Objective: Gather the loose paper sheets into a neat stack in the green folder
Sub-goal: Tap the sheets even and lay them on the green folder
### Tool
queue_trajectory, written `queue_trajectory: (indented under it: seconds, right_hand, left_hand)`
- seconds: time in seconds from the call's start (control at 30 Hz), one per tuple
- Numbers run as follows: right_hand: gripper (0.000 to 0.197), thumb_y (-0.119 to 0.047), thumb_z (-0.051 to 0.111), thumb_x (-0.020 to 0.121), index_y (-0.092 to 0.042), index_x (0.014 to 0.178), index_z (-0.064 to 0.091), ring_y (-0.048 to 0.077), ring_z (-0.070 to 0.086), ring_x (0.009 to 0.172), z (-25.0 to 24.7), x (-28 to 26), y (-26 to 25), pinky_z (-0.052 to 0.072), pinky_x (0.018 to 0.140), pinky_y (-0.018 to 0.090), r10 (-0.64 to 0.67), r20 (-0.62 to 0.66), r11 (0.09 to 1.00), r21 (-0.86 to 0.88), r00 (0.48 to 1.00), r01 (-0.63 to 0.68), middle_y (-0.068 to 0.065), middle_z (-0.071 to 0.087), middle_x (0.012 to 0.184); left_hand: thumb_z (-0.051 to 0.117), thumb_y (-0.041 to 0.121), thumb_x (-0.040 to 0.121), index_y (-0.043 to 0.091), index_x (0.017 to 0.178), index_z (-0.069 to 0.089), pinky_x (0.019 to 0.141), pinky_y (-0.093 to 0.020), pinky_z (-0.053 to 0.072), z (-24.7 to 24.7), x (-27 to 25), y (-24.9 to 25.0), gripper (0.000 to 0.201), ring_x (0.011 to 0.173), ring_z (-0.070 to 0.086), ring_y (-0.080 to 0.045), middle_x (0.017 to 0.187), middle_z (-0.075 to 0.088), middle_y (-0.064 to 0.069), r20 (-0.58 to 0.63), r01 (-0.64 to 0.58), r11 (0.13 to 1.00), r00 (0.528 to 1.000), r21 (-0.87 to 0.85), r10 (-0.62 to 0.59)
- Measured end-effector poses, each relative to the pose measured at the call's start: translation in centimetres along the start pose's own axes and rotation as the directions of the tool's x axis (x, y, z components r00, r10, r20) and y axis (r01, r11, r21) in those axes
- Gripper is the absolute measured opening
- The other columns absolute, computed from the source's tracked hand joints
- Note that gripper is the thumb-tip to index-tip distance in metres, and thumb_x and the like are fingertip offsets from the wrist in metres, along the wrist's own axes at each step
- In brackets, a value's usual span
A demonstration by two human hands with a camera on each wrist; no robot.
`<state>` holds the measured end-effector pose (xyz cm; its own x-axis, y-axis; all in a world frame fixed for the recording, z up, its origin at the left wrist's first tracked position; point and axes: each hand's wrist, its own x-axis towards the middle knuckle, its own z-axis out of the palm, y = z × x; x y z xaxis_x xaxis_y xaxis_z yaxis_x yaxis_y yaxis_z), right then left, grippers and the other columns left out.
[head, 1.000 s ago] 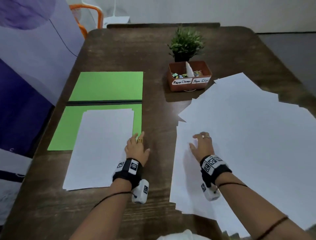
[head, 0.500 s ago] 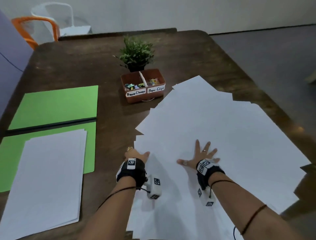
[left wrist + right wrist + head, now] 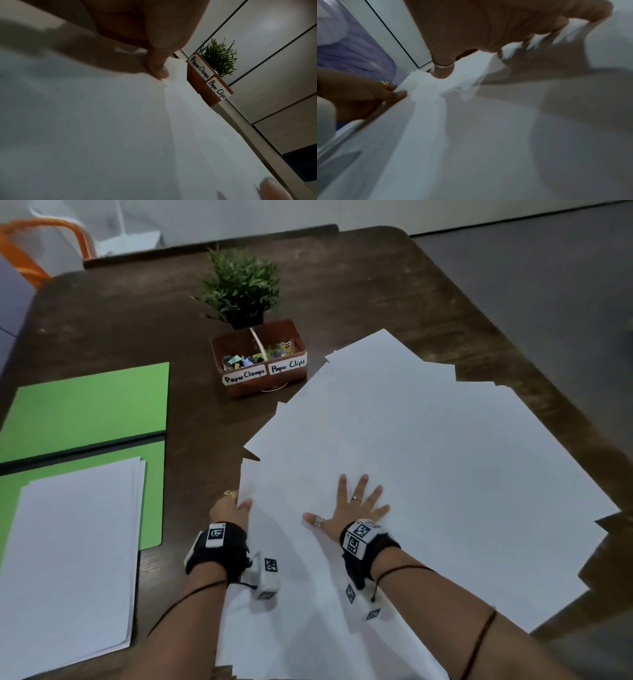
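Observation:
The open green folder [image 3: 89, 405] lies at the table's left, and a neat stack of white sheets [image 3: 75, 559] rests on its near half. Several loose white sheets [image 3: 428, 457] fan out over the right half of the table. My left hand [image 3: 236, 506] is at the left edge of this pile. Its thumb [image 3: 157, 70] lies on top and its fingers go under the edge, pinching the top sheet [image 3: 412, 83]. To its right, my right hand [image 3: 356, 505] presses flat on the pile with its fingers spread.
A brown tray [image 3: 263, 388] labelled Paper Clamps and Paper Clips stands behind the pile, touching its far corner. A small potted plant [image 3: 239, 285] is behind the tray. An orange chair [image 3: 30, 234] is past the table's far left corner. The loose sheets overhang the near right edge.
My left hand left the stack in the folder and came right to the loose pile's left edge. My right hand went from curled fingertips to flat and spread. The view swung right.

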<state>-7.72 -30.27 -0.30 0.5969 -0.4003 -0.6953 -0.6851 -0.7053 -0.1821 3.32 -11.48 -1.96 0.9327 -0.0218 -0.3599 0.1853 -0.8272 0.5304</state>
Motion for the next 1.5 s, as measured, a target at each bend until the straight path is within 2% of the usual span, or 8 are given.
queue_trajectory:
  seconds: [0.2, 0.37, 0.57, 0.77, 0.97, 1.07, 1.23, 1.5]
  right_hand:
    - [0.085, -0.073, 0.023, 0.085, -0.027, 0.148, -0.011, 0.030, -0.020, 0.142, -1.8, 0.9, 1.7, -0.006, 0.111, 0.059, -0.065, -0.094, 0.996, 0.058, 0.993, 0.070, 0.005, -0.023, 0.155]
    - [0.091, -0.069, 0.033, 0.087, -0.019, 0.149, -0.012, 0.028, -0.022, 0.142, -3.6, 2.9, 4.6, -0.006, 0.116, 0.049, -0.007, -0.188, 0.994, 0.108, 0.982, 0.028, 0.008, -0.024, 0.154]
    - [0.088, -0.065, 0.025, 0.090, -0.013, 0.148, -0.014, 0.028, -0.019, 0.143, -1.1, 2.3, 3.0, -0.006, 0.116, 0.043, -0.150, -0.180, 0.988, 0.000, 0.972, 0.152, 0.008, -0.023, 0.155]
    - [0.080, -0.060, 0.022, 0.093, -0.014, 0.148, -0.013, 0.028, -0.020, 0.143, 0.7, 1.6, 0.2, -0.008, 0.116, 0.041, -0.272, -0.102, 0.962, -0.060, 0.957, 0.267, 0.009, -0.024, 0.154]
    - [0.092, -0.050, 0.050, 0.090, -0.014, 0.149, -0.011, 0.018, -0.008, 0.145, -1.5, 2.3, 0.9, 0.000, 0.117, 0.031, -0.307, -0.134, 0.890, 0.311, 0.942, 0.334, 0.005, -0.011, 0.157]
    - [0.100, -0.045, 0.060, 0.086, -0.010, 0.148, -0.010, 0.017, -0.008, 0.145, -2.5, 3.1, 1.3, 0.000, 0.116, 0.028, -0.283, -0.180, 0.872, 0.360, 0.942, 0.331, 0.005, -0.012, 0.157]
    - [0.111, -0.065, 0.057, 0.077, -0.013, 0.149, -0.010, 0.023, -0.013, 0.145, -3.1, 4.3, 2.1, -0.003, 0.116, 0.042, -0.223, -0.166, 0.959, 0.138, 0.961, 0.247, 0.005, -0.016, 0.157]
    - [0.118, -0.077, 0.048, 0.071, -0.016, 0.146, -0.020, 0.022, -0.025, 0.141, -1.4, 4.1, 2.5, -0.012, 0.114, 0.047, -0.224, -0.134, 0.974, -0.005, 0.965, 0.225, 0.004, -0.030, 0.152]
  left_hand:
    - [0.054, 0.014, 0.093, -0.006, 0.108, 0.061, 0.090, -0.038, 0.044, -1.2, 0.5, 0.4, 0.026, 0.104, 0.057, -0.040, 0.108, 0.062, -0.028, -0.119, -0.048, 0.996, 0.992, -0.070, 0.040]
    - [0.055, 0.009, 0.091, -0.003, 0.102, 0.063, 0.085, -0.034, 0.045, -1.4, 0.5, 0.2, 0.018, 0.094, 0.061, -0.032, 0.099, 0.065, -0.023, -0.171, -0.131, 0.952, 0.982, -0.277, 0.086]
    - [0.070, 0.019, 0.079, 0.013, 0.086, 0.064, 0.081, -0.040, 0.055, -1.1, 0.6, -0.2, 0.010, 0.083, 0.067, -0.026, 0.091, 0.070, -0.009, 0.104, 0.087, 0.932, 0.993, -0.351, -0.054]
    - [0.076, -0.002, 0.072, -0.003, 0.099, 0.066, 0.080, -0.034, 0.050, -0.6, -0.1, 0.9, 0.029, 0.088, 0.065, -0.026, 0.098, 0.068, -0.014, 0.237, 0.168, 0.866, 0.970, -0.470, -0.059]
    - [0.072, -0.008, 0.073, 0.006, 0.082, 0.071, 0.077, -0.040, 0.055, -1.2, -1.5, 1.3, 0.017, 0.079, 0.068, -0.028, 0.082, 0.072, -0.010, 0.201, 0.108, 0.795, 0.979, -0.597, 0.018]
    - [0.071, -0.006, 0.073, 0.007, 0.080, 0.074, 0.076, -0.042, 0.056, -1.8, -1.8, 1.6, 0.016, 0.079, 0.070, -0.030, 0.081, 0.073, -0.011, 0.169, 0.056, 0.795, 0.984, -0.604, 0.059]
    - [0.077, 0.003, 0.068, 0.017, 0.072, 0.074, 0.074, -0.044, 0.058, -3.9, -1.3, 1.9, 0.015, 0.074, 0.071, -0.022, 0.080, 0.073, -0.007, 0.017, -0.060, 0.868, 0.997, -0.494, 0.078]
    - [0.073, 0.019, 0.078, -0.006, 0.076, 0.067, 0.068, -0.040, 0.055, -8.8, -1.2, 3.2, 0.026, 0.069, 0.064, -0.030, 0.079, 0.069, -0.017, -0.302, -0.225, 0.969, 0.935, -0.102, 0.185]
